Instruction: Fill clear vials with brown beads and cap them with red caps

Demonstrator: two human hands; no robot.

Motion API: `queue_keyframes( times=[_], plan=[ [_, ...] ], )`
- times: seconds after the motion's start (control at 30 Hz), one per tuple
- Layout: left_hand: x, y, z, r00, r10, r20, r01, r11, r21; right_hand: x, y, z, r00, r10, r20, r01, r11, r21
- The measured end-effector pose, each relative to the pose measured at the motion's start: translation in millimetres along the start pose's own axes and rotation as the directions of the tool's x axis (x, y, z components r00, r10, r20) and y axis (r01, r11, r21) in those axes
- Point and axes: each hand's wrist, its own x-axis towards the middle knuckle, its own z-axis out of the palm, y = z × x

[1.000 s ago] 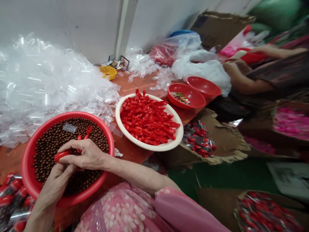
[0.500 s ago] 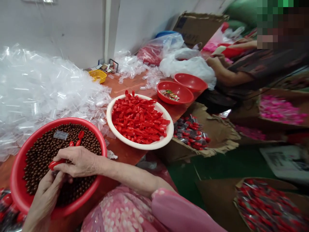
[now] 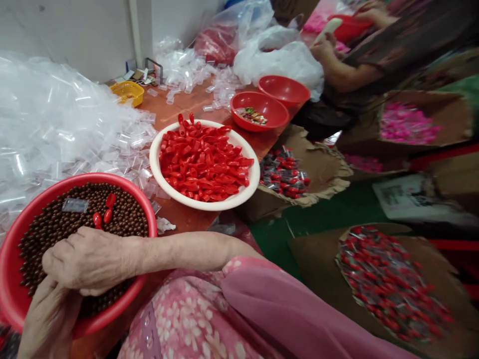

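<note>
Over a red basin (image 3: 151, 219) full of small brown balls (image 3: 127, 212), my two hands meet. My right hand (image 3: 88, 259) is closed, its fingers curled down over the fingertips of my left hand (image 3: 48, 314). The left fingers are bent up and pressed together beneath it. Whatever lies between them is hidden by the back of my right hand. On the balls just beyond are a clear flat plastic sleeve (image 3: 75, 205) and several small glossy red plastic pieces (image 3: 108, 215).
A white bowl (image 3: 155, 172) heaped with red plastic pieces stands to the right. Clear plastic sleeves (image 3: 67, 119) pile up at left. Red bowls (image 3: 277, 117) and a yellow basket (image 3: 130, 94) sit farther back. Cardboard boxes (image 3: 322, 169) stand beside the table; another person's arm (image 3: 348, 75) is at upper right.
The view has shifted, so everything sits further left and higher. My right hand has rolled over my left; the red plastic piece that showed in its fingers is out of sight.
</note>
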Motion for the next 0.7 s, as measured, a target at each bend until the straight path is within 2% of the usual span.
queue_keyframes(
  times=[0.07, 0.27, 0.43, 0.57, 0.63, 0.7],
  plan=[
    [5, -3, -0.4, 1.0, -0.003, 0.027, 0.004, 0.999, -0.048, 2, 2, 3, 0.998, -0.059, 0.013, 0.059, 0.998, 0.027],
    [3, -8, 2.8, 0.992, -0.044, 0.12, 0.061, 0.988, -0.141, -2, 4, 12, 0.989, -0.114, 0.098, 0.115, 0.993, 0.001],
    [-9, -22, -2.2, 0.986, -0.035, 0.162, 0.064, 0.982, -0.178, -5, -14, 21, 0.987, -0.084, 0.139, 0.085, 0.996, -0.007],
    [-31, -23, -13.5, 0.995, 0.054, 0.078, -0.05, 0.997, -0.058, -12, -28, 16, 0.99, -0.045, 0.133, 0.024, 0.988, 0.15],
    [-46, -18, -26.0, 0.991, 0.136, 0.001, -0.136, 0.99, 0.021, -17, -22, 12, 0.993, -0.058, 0.103, 0.027, 0.96, 0.279],
    [-59, -12, -47.6, 0.966, 0.234, -0.11, -0.223, 0.97, 0.1, -22, -3, 12, 0.996, 0.013, 0.089, -0.043, 0.937, 0.346]
  ],
)
